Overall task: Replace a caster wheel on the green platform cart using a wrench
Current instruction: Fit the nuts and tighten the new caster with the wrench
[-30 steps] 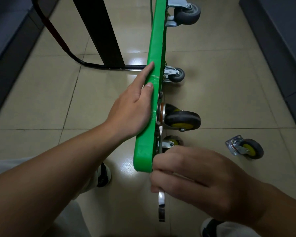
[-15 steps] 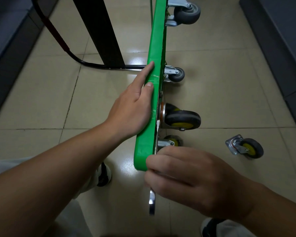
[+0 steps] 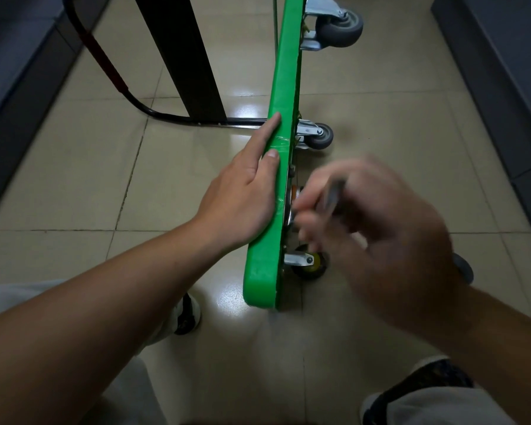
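Note:
The green platform cart stands on its edge, running away from me. My left hand lies flat against its left face with straight fingers. My right hand, blurred by motion, grips the metal wrench beside the cart's underside and covers the upper yellow-hubbed caster. A lower yellow-hubbed caster shows near the cart's near end. Two grey casters sit further along. A loose caster on the floor is mostly hidden behind my right wrist.
The cart's black handle with a red grip lies on the tiled floor to the left, next to a black upright post. Dark furniture lines both sides. My shoes are near the bottom.
My right hand has risen with the wrench from below the cart's near end to the upper yellow caster's mount. My left hand and the cart have stayed put.

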Available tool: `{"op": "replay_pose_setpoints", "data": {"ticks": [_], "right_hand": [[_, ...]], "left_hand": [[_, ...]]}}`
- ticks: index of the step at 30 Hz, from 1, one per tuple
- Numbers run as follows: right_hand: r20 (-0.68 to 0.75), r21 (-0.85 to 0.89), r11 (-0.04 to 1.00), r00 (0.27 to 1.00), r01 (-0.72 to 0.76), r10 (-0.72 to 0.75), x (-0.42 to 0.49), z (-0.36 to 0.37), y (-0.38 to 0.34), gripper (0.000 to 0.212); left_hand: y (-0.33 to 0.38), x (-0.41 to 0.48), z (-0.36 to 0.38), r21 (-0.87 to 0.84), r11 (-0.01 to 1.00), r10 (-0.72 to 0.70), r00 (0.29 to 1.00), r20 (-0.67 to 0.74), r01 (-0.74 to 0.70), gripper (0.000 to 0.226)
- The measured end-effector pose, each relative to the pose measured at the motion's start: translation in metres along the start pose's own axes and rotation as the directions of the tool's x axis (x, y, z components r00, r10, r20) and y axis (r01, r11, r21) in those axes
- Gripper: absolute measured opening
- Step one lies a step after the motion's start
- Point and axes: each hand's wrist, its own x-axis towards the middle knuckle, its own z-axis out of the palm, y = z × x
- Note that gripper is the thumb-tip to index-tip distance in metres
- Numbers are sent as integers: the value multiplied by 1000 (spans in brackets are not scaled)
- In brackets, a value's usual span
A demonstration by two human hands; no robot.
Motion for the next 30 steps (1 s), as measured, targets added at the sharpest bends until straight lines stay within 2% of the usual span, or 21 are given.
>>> {"op": "replay_pose_setpoints", "data": {"ticks": [2, 5, 8, 12, 15, 17, 19, 20, 22, 24, 27, 30], "right_hand": [[-78, 231, 950, 969, -209, 233, 14, -5, 9, 6], [-111, 402, 831, 880, -385, 462, 27, -10, 27, 10], [-101, 502, 748, 830, -434, 549, 35, -8, 38, 13], [-58, 496, 742, 835, -451, 547, 41, -8, 41, 14], [-113, 395, 830, 876, -394, 469, 42, -11, 36, 14], [-200, 266, 931, 930, -252, 308, 38, -18, 26, 8], [-204, 100, 992, 974, -76, 95, 28, -29, 14, 4], [-146, 14, 1000, 989, -3, 5, 20, -33, 7, 6], [80, -120, 984, 989, 133, -123, 0, -34, -3, 14], [285, -198, 943, 936, 268, -206, -20, -24, -9, 12], [388, -250, 896, 886, 368, -256, -35, -9, -13, 15], [422, -236, 891, 867, 387, -264, -36, -6, -13, 12]], "left_hand": [[1, -1, 0, -3, 1000, -7, 1000, -4, 7, 56], [2, -2, 0, -15, 1000, -16, 1000, 10, 16, 54], [1, -2, 0, -11, 1000, -14, 1000, 13, 14, 52], [0, -1, -1, 9, 1000, -1, 1000, 11, 1, 51], [0, -1, -2, 2, 1000, -1, 1000, 12, 1, 51], [0, -1, -2, -2, 1000, -2, 1000, 9, 2, 51], [0, -1, -1, 1, 1000, -1, 1000, 5, 1, 50], [0, -1, -1, 4, 1000, -1, 1000, 3, 1, 50], [0, -1, 0, 13, 1000, 3, 1000, -10, -3, 50], [0, 0, 0, 18, 1000, 0, 1000, -20, 1, 51], [-1, -1, 0, 17, 1000, 1, 1000, -12, -1, 50], [-1, -1, 0, 21, 1000, 4, 1000, -18, -4, 51]]}}
